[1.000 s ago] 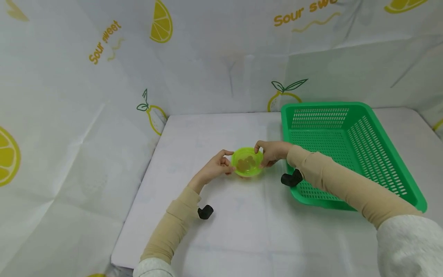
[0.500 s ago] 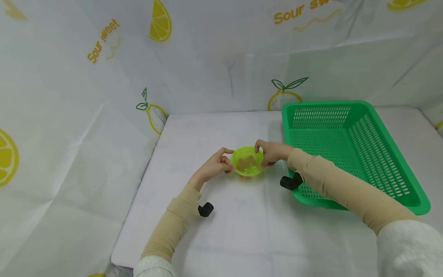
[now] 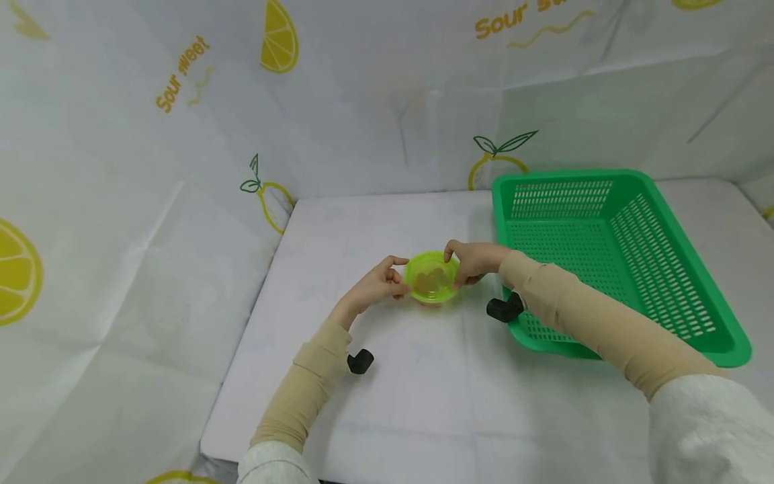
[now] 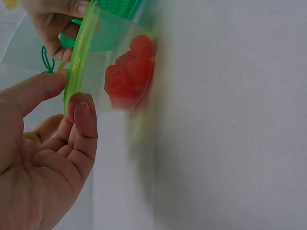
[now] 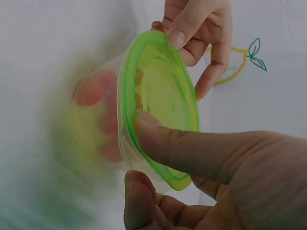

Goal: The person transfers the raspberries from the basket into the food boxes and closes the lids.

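A round clear plastic food container (image 4: 112, 98) sits on the white table with red, raspberry-like pieces (image 5: 108, 115) inside. Its yellow-green lid (image 3: 432, 274) covers the mouth; whether the rim is fully snapped down I cannot tell. On the left side, my left hand (image 3: 376, 288) pinches the rim between thumb and fingers. My right hand (image 3: 476, 262) grips the opposite edge. In the right wrist view the right thumb presses on top of the lid, with the fingers beneath the rim. Most of the container's body is hidden under the lid in the head view.
A large green plastic basket (image 3: 559, 249) with slotted walls stands right of the container, partly under the right forearm. White cloth printed with lemons (image 3: 279, 37) hangs behind and to the left. A black wrist-camera piece (image 3: 361, 361) juts from each wrist.
Both hands stay on the container's rim with hardly any movement. The whole head view shifts slightly upward.
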A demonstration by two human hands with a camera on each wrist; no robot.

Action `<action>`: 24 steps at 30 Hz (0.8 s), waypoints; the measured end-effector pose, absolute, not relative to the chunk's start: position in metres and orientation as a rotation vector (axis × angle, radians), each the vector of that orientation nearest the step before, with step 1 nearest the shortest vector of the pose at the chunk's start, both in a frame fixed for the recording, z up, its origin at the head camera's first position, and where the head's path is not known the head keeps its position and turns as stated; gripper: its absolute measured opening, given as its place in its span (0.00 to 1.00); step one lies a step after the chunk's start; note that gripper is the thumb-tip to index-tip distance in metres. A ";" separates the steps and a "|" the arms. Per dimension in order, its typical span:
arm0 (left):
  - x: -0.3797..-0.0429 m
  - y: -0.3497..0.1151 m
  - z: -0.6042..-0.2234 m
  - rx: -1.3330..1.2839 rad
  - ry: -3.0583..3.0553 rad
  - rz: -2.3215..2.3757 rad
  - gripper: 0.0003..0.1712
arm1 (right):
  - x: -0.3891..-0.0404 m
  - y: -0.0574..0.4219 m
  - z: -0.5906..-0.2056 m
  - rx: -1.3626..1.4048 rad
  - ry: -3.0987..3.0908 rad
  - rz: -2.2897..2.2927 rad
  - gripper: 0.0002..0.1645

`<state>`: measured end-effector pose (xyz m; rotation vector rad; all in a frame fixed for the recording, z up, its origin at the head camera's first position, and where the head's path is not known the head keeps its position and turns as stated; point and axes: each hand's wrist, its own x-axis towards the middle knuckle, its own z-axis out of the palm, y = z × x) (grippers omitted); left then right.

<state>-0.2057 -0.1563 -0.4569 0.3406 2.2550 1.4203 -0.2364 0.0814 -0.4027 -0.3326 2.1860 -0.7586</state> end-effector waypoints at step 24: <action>-0.203 -0.152 -0.409 0.648 2.986 0.787 0.34 | -0.215 0.109 -0.351 -0.593 2.584 -0.627 0.36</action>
